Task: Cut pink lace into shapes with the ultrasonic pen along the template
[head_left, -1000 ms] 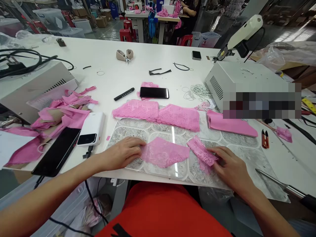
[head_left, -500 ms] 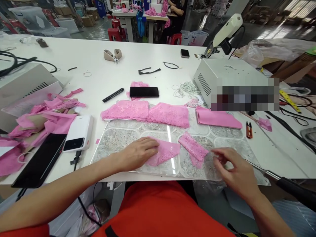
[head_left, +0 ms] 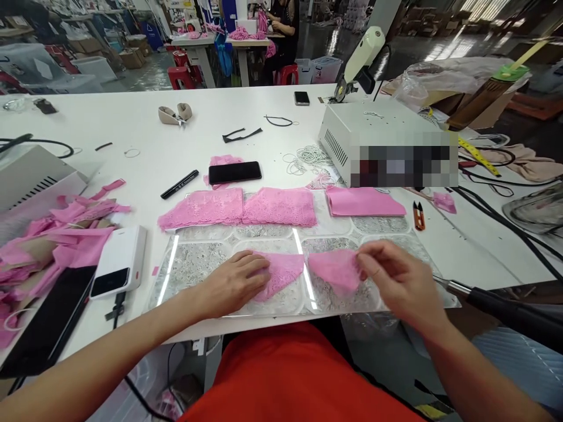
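Note:
My left hand (head_left: 241, 280) lies flat, fingers stretched out, on the left end of a pink lace piece (head_left: 284, 274). This piece rests on a clear sheet over a marble-patterned mat (head_left: 193, 258). To its right, my right hand (head_left: 398, 281) pinches the right edge of a second pink lace piece (head_left: 336, 269), which is spread out and sheer. A narrow gap lies between the two pieces. Behind them are two wider pink lace panels (head_left: 200, 210) side by side, and a folded pink cloth (head_left: 365, 202) at the right.
A soldering-iron-like tool (head_left: 492, 302) with a black handle lies at right, its metal tip on the mat. Small orange snips (head_left: 419, 215), a grey machine box (head_left: 378, 126), a phone (head_left: 235, 172), a marker (head_left: 179, 184) and a white power bank (head_left: 118, 258) surround the mat.
My right hand has taken hold of the crumpled right lace piece, which now lies spread out. My left hand stays on its piece. The view has shifted to the right.

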Demonstrator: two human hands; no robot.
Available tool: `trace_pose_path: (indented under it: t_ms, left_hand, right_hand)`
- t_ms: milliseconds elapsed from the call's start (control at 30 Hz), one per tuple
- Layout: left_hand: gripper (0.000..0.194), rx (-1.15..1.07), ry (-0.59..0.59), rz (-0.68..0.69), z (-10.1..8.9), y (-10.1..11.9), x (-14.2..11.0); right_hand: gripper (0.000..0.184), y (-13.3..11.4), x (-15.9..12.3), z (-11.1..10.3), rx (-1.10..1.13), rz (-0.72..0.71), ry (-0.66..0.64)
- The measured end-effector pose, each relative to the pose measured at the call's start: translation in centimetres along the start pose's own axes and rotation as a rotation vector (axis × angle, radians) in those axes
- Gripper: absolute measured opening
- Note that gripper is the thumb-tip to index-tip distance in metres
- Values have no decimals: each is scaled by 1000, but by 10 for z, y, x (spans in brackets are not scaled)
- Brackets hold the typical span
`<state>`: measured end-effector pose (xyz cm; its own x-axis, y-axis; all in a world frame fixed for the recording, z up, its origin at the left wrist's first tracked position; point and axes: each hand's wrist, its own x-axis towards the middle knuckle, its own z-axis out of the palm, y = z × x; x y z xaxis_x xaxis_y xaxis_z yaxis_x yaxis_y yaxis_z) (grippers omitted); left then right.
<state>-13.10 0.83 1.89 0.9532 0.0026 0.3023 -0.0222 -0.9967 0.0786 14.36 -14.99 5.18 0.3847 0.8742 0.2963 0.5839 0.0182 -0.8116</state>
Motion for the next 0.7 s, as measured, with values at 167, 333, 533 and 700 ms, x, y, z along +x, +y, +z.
trace_pose_path:
  t_ms: [167, 333, 533, 700]
  left_hand:
    - [23, -21, 17, 5, -4, 4, 12]
    - [26, -72, 30, 105, 8, 15, 48]
    - [26, -117, -55, 339, 45, 34, 104]
    - [18, -29, -168, 297, 48, 8, 131]
  right_hand:
    - [24, 31, 15, -17, 83, 295, 195]
    - [26, 66, -3, -30, 2, 434, 377]
    - [22, 80, -21, -31, -378, 410, 468]
    - [17, 76, -39, -33, -758, 307, 356]
